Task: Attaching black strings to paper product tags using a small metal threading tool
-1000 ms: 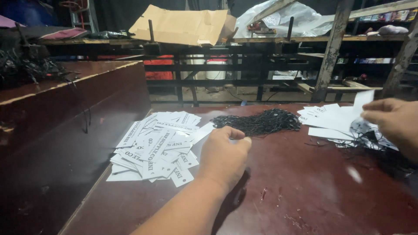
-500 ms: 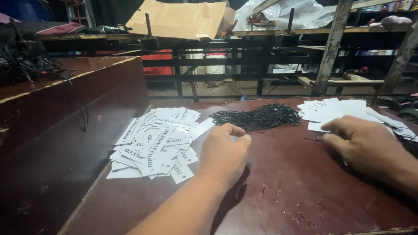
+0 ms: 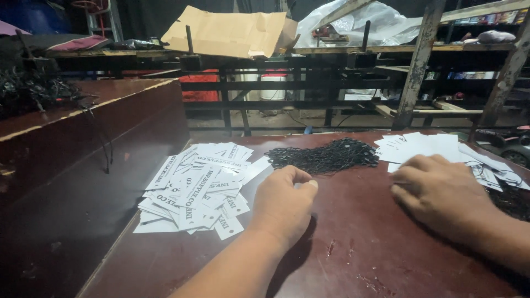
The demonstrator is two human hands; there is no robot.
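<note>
On a dark red worktable (image 3: 353, 259), seen from above by the person's own head camera, 2 bare hands rest near loose piles of paper and string. The left hand (image 3: 284, 207) sits knuckles up, fingers curled loosely inward with thumb and forefinger close together; whether they pinch anything cannot be told. Just left of it lies a fanned heap of white printed tags (image 3: 196, 187), some hanging close to the table's left edge. Just beyond it, a tangled bunch of thin black strings (image 3: 326, 156) lies in the middle of the table. The right hand (image 3: 441, 193) lies flat, palm down, fingers spread slightly, pressing on the near edge of a second pile of white tags (image 3: 428, 146); it grips nothing visible. Tags with black strings attached (image 3: 497, 176) trail off to the right.

Risks, as a judgement: the left heap is loose and overlapping, so a brush of the forearm could slide tags off the edge. The strings are knotted together, so pulling 1 may drag several.
</note>
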